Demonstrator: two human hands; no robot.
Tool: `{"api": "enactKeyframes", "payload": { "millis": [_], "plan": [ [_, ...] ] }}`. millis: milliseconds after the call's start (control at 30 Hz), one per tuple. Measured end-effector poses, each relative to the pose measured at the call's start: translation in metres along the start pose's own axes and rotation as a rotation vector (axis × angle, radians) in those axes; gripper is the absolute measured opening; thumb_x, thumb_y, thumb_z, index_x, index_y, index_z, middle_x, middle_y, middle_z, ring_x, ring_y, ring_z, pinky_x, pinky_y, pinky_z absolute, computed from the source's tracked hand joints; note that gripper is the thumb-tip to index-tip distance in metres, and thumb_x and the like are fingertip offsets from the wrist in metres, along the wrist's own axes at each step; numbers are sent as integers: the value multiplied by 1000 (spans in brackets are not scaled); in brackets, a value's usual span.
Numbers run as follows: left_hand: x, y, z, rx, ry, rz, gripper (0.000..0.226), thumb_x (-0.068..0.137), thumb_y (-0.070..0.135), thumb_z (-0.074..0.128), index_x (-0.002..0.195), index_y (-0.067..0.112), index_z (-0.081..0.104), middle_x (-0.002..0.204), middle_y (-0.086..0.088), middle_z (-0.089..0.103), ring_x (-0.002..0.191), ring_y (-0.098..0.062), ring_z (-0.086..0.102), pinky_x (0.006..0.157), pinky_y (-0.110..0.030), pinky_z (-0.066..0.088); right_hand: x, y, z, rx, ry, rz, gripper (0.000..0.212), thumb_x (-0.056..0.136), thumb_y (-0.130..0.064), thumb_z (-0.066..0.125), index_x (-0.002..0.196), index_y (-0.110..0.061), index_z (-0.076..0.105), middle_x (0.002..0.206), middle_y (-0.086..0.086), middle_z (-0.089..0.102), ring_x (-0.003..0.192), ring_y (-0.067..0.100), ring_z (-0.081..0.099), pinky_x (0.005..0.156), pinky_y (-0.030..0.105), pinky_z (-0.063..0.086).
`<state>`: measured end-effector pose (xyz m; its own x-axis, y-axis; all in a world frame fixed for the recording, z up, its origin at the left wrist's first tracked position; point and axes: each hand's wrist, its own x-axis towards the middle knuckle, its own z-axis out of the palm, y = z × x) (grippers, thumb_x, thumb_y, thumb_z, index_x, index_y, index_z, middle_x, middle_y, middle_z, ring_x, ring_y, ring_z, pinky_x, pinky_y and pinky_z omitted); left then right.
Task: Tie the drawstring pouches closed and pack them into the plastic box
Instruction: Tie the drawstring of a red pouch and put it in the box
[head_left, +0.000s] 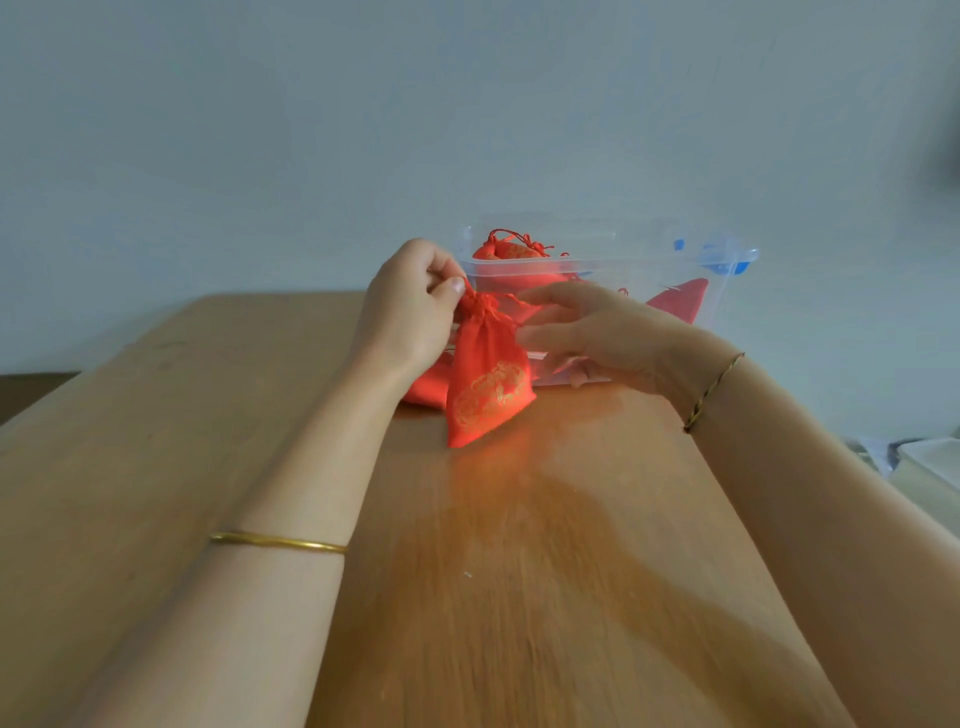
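Red pouch (488, 384) stands on the table (519, 545), neck gathered, just before the box (597, 265). My left hand (410, 306) pinches its drawstring at the neck. Right hand (587, 332) beside the neck, fingers straight (blurred), gripping nothing visible.

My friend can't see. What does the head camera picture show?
A person's left hand pinches the gathered top of a red pouch with a gold pattern, standing on a wooden table, while the right hand is open beside it. Behind stands a clear plastic box with more red pouches inside.
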<state>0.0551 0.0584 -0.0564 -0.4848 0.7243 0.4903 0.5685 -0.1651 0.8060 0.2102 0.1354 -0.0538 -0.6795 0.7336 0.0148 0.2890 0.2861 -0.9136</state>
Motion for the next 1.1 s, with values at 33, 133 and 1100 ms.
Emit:
{"api": "enactKeyframes", "payload": {
  "millis": [33,133,1100],
  "plan": [
    [0,2,0,-51,1,-22,24,92,5,47,74,20,48,84,-8,63,69,-22,62,57,-33,55,-1,0,2,-8,-49,-1,39,84,-16,66,119,-23,52,94,-4,60,62,13,57,43,16,42],
    [0,5,1,-193,-3,-90,23,92,3,47,75,17,50,81,-7,62,66,-18,61,61,-32,54,-1,1,6,-118,-130,-48,11,86,-19,62,97,-19,60,74,-5,61,54,8,56,43,17,40],
    [-1,-62,20,759,-285,-332,30,75,28,71,103,27,62,128,-10,47,117,-32,47,100,-42,40,19,-44,-65,-30,534,-109,21,88,7,39,93,-8,52,74,7,51,49,11,59,41,20,49]
  ]
}}
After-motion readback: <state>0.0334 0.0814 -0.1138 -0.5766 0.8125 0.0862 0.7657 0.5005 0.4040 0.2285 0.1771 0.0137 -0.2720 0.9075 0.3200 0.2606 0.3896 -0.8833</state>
